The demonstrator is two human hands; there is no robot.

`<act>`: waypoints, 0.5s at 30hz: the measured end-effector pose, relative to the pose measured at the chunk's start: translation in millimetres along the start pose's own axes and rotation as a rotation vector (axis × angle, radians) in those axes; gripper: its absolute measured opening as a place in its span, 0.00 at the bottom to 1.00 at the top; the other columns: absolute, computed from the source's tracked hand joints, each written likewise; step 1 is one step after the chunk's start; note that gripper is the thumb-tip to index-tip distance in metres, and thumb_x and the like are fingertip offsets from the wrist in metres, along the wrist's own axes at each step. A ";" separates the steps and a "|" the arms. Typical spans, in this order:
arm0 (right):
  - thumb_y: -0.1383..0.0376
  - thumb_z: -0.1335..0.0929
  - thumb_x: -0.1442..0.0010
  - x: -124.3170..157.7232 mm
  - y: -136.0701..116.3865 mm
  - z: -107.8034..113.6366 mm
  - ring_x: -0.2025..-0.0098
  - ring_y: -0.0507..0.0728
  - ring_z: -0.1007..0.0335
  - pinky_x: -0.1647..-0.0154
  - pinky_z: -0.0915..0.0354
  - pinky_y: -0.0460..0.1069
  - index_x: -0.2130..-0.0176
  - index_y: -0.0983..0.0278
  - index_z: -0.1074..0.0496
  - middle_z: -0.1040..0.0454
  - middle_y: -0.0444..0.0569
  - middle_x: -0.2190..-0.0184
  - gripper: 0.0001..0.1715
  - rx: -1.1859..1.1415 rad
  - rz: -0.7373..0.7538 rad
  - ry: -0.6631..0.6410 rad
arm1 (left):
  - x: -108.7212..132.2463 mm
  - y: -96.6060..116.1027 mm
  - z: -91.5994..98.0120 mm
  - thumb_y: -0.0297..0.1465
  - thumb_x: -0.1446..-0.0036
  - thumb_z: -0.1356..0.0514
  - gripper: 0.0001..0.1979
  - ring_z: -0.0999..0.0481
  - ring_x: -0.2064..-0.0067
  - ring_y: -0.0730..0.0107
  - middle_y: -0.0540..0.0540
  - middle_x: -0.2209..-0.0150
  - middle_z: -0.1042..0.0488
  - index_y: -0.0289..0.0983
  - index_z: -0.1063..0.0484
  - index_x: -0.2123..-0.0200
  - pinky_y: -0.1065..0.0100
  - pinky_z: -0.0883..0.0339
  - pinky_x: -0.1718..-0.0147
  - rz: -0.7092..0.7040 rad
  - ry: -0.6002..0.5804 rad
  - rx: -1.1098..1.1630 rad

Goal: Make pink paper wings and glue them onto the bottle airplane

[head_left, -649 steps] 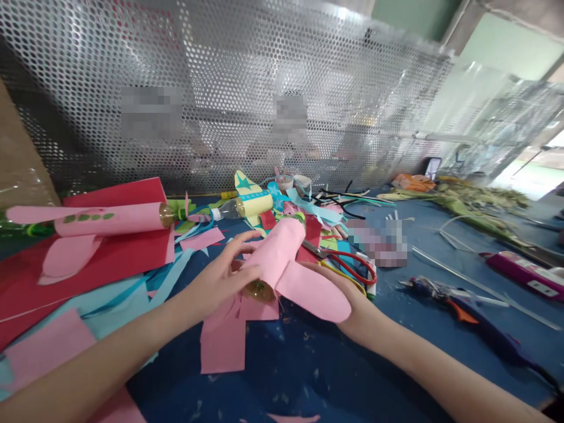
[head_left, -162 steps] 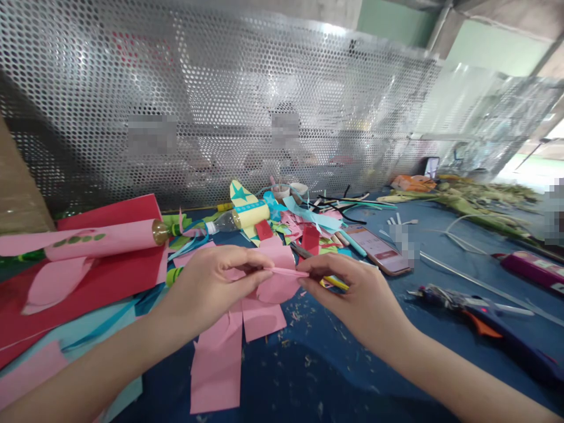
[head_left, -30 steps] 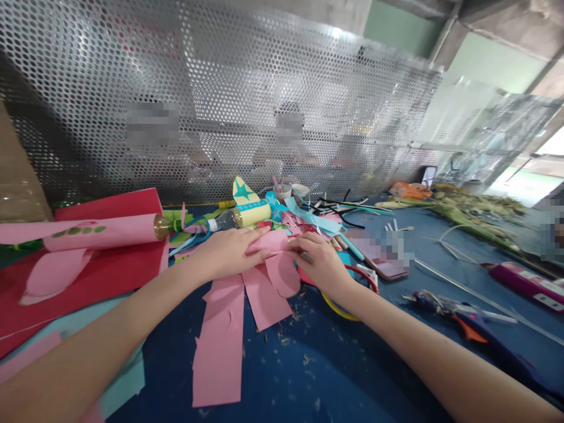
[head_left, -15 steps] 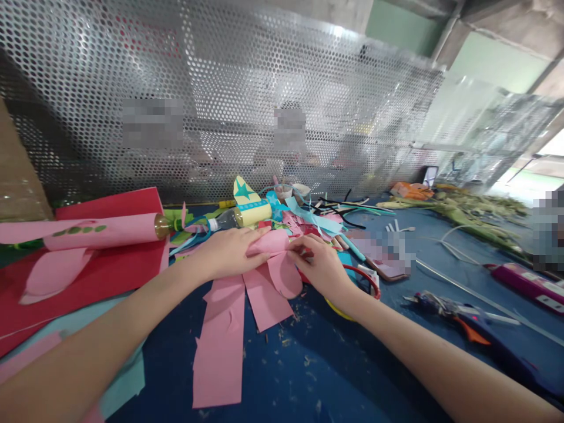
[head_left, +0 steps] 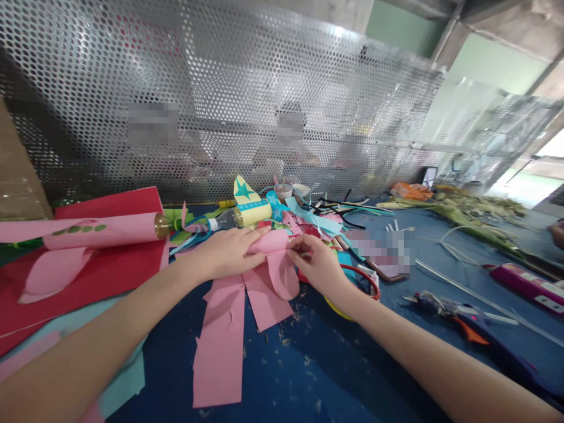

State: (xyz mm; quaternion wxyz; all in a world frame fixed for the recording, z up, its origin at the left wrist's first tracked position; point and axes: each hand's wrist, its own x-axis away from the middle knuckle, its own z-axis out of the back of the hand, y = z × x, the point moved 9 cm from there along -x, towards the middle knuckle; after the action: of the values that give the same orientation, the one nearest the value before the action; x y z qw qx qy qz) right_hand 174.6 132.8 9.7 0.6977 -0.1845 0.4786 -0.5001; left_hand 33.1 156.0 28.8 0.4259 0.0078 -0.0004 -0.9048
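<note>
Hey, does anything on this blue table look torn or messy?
Yes. Below the left hand in view, the long pink paper strip has one ragged, uneven edge, and tiny scraps litter the table beside it.

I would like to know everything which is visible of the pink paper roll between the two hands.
The pink paper roll is plain and looks matte, rounded on top, with a round-ended flap hanging toward the wearer. It is held roughly sideways, above flat pink strips. The left hand grips its left part; the right hand touches its right end. Its inside is hidden.
</note>
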 end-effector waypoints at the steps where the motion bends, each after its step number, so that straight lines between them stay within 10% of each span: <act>1: 0.68 0.35 0.47 0.1 -0.3 0.1 0.71 0.55 0.30 0.69 0.32 0.49 0.69 0.63 0.31 0.28 0.46 0.73 0.02 0.001 0.001 0.002 | 0.2 0.0 -0.1 0.44 0.40 0.54 0.33 0.34 0.41 0.49 0.42 0.37 0.39 0.36 0.51 0.34 0.54 0.40 0.47 0.001 -0.002 -0.006; 15: 0.70 0.36 0.47 2.8 -8.0 2.0 0.68 0.55 0.30 0.67 0.34 0.49 0.70 0.61 0.31 0.29 0.46 0.71 0.05 0.032 0.039 -0.020 | 1.6 -0.6 0.7 0.44 0.36 0.59 0.31 0.35 0.40 0.52 0.40 0.37 0.39 0.36 0.51 0.34 0.57 0.43 0.45 -0.012 -0.005 0.015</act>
State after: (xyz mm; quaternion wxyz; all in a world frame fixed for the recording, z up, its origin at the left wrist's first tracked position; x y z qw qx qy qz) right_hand 172.3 126.5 15.1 0.7150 -0.1687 0.4671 -0.4920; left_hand 31.6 155.1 29.5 0.4206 0.0087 -0.0082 -0.9072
